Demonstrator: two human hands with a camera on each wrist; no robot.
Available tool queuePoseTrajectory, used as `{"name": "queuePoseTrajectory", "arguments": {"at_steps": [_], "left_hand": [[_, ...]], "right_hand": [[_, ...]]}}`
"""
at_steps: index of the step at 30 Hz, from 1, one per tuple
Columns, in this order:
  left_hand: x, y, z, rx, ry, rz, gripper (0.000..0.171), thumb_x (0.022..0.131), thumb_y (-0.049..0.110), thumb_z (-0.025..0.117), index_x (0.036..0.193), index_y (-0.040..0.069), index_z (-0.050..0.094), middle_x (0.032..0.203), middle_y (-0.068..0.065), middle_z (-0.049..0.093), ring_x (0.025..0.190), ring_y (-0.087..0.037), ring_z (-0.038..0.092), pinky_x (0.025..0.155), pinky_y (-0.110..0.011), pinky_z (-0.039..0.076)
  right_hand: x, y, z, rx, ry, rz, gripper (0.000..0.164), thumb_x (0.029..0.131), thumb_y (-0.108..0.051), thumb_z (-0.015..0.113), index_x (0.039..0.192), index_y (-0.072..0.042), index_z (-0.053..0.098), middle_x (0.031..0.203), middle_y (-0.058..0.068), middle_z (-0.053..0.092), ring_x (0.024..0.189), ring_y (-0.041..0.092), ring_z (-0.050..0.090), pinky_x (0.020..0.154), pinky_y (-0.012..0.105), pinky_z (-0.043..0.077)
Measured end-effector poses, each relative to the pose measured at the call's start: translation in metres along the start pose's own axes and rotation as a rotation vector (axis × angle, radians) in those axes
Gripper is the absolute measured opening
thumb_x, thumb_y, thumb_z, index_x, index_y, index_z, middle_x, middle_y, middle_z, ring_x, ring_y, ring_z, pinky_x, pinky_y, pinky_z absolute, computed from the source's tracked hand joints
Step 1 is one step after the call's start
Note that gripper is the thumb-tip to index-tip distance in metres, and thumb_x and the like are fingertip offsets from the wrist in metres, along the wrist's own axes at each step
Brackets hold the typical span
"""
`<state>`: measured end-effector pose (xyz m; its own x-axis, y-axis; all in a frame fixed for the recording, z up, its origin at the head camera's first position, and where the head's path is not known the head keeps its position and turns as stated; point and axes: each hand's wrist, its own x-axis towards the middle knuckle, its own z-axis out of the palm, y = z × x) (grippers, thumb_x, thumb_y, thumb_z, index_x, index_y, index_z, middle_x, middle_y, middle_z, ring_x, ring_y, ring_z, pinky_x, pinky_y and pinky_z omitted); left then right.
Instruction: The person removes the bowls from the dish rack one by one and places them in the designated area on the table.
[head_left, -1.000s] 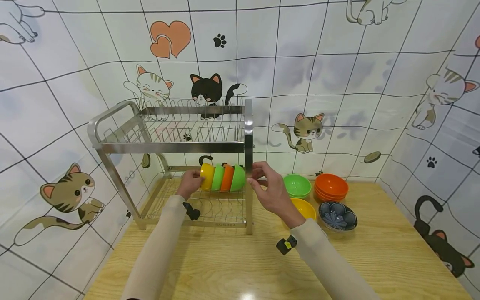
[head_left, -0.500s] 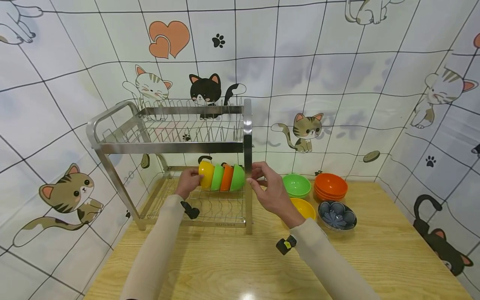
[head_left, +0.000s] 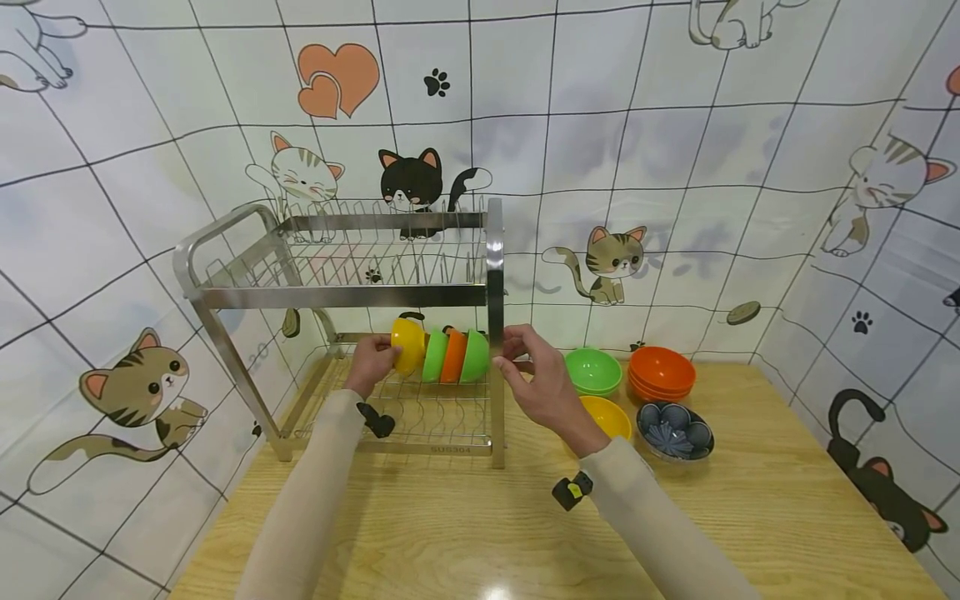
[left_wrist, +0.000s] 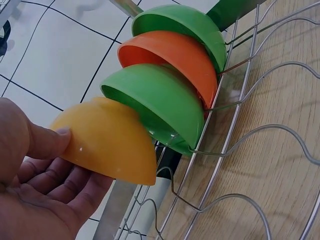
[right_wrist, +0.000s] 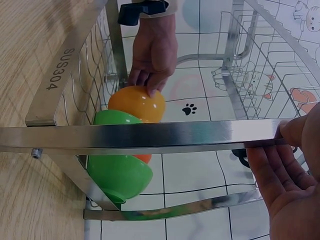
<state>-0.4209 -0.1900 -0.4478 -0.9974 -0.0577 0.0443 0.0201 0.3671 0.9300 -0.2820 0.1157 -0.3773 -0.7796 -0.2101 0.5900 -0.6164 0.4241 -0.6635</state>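
Observation:
My left hand [head_left: 372,367] pinches the rim of a yellow bowl [head_left: 408,346] between thumb and fingers, on the lower tier of a steel dish rack [head_left: 345,296]. In the left wrist view the yellow bowl [left_wrist: 112,140] tilts beside the wire slots, near a green bowl [left_wrist: 155,102]. Past that green bowl stand an orange bowl [head_left: 453,358] and another green bowl [head_left: 475,358], both on edge in the wires. My right hand [head_left: 547,379] grips the rack's right front post [right_wrist: 195,135], thumb on one side and fingers on the other.
Right of the rack, green bowls [head_left: 594,372], stacked orange bowls [head_left: 662,372], a yellow bowl [head_left: 609,417] and a dark patterned bowl [head_left: 675,432] stand on the wooden table [head_left: 465,525]. A cat-print wall covering [head_left: 690,167] rises behind.
My left hand has moved left and slightly up with the yellow bowl, which now stands apart from the green bowl at its top and leans more. My right hand stays on the post.

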Motion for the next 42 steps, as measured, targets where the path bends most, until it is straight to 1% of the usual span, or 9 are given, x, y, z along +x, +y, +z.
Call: {"name": "queuePoseTrajectory", "arguments": {"at_steps": [5,7,11,21,26,29,36,39,42], "left_hand": [[-0.002,0.002,-0.003,0.037,0.019,-0.005,0.038,0.102,0.012,0.058,0.135,-0.007,0.057,0.132,-0.027,0.062,0.12,-0.04,0.063,0.102,-0.049,0.055],[-0.002,0.004,-0.003,0.056,0.029,0.009,0.035,0.103,0.012,0.058,0.133,-0.006,0.058,0.131,-0.026,0.061,0.119,-0.039,0.062,0.101,-0.049,0.056],[-0.003,0.008,-0.004,0.093,0.05,0.071,0.031,0.103,0.012,0.057,0.13,-0.004,0.059,0.128,-0.024,0.062,0.117,-0.039,0.062,0.1,-0.05,0.056],[-0.019,0.021,-0.005,0.17,0.136,0.234,0.024,0.102,0.009,0.057,0.123,-0.002,0.063,0.116,-0.023,0.066,0.108,-0.037,0.063,0.094,-0.052,0.056],[-0.024,0.022,-0.005,0.205,0.135,0.277,0.023,0.103,0.009,0.057,0.122,0.0,0.064,0.115,-0.022,0.067,0.107,-0.036,0.065,0.094,-0.051,0.058],[-0.028,0.023,-0.006,0.209,0.13,0.301,0.022,0.103,0.008,0.057,0.121,-0.001,0.063,0.114,-0.022,0.068,0.106,-0.035,0.066,0.092,-0.05,0.059],[-0.037,0.028,-0.006,0.221,0.117,0.333,0.021,0.102,0.006,0.058,0.121,-0.001,0.064,0.117,-0.02,0.069,0.105,-0.034,0.068,0.088,-0.048,0.061],[-0.043,0.029,-0.007,0.25,0.121,0.373,0.02,0.102,0.006,0.059,0.119,-0.002,0.065,0.116,-0.021,0.07,0.104,-0.034,0.068,0.087,-0.048,0.061],[-0.05,0.029,-0.008,0.289,0.131,0.433,0.019,0.1,0.005,0.06,0.117,-0.003,0.066,0.115,-0.021,0.07,0.104,-0.036,0.068,0.089,-0.05,0.06]], "right_hand": [[-0.001,0.001,0.001,-0.006,-0.006,-0.004,0.029,0.1,-0.013,0.067,0.127,-0.009,0.057,0.102,0.008,0.066,0.094,0.02,0.065,0.087,0.038,0.063],[-0.001,0.001,0.0,-0.006,-0.005,-0.009,0.029,0.1,-0.013,0.067,0.127,-0.009,0.057,0.103,0.008,0.066,0.094,0.02,0.066,0.087,0.038,0.063],[-0.001,0.002,-0.001,0.004,-0.003,-0.009,0.029,0.1,-0.013,0.068,0.127,-0.009,0.058,0.103,0.008,0.066,0.094,0.02,0.066,0.087,0.038,0.063],[0.002,0.004,-0.003,0.002,-0.005,-0.024,0.029,0.1,-0.014,0.068,0.127,-0.009,0.06,0.103,0.007,0.068,0.093,0.019,0.067,0.084,0.036,0.063],[0.001,0.003,-0.004,0.003,-0.014,-0.022,0.029,0.099,-0.014,0.068,0.127,-0.009,0.06,0.103,0.007,0.069,0.094,0.02,0.068,0.084,0.038,0.063],[0.001,0.002,-0.005,0.003,-0.018,-0.013,0.029,0.1,-0.015,0.068,0.127,-0.01,0.06,0.104,0.007,0.069,0.094,0.02,0.068,0.085,0.038,0.063],[0.002,0.002,-0.006,0.004,-0.021,-0.008,0.028,0.099,-0.014,0.069,0.125,-0.009,0.061,0.102,0.007,0.069,0.093,0.019,0.068,0.084,0.038,0.063],[0.002,0.002,-0.007,-0.001,-0.022,-0.007,0.028,0.099,-0.014,0.069,0.125,-0.01,0.061,0.102,0.006,0.069,0.093,0.019,0.068,0.084,0.038,0.063],[0.002,0.003,-0.007,-0.008,-0.023,-0.014,0.029,0.099,-0.015,0.07,0.125,-0.009,0.061,0.102,0.007,0.069,0.093,0.019,0.068,0.083,0.037,0.064]]}}
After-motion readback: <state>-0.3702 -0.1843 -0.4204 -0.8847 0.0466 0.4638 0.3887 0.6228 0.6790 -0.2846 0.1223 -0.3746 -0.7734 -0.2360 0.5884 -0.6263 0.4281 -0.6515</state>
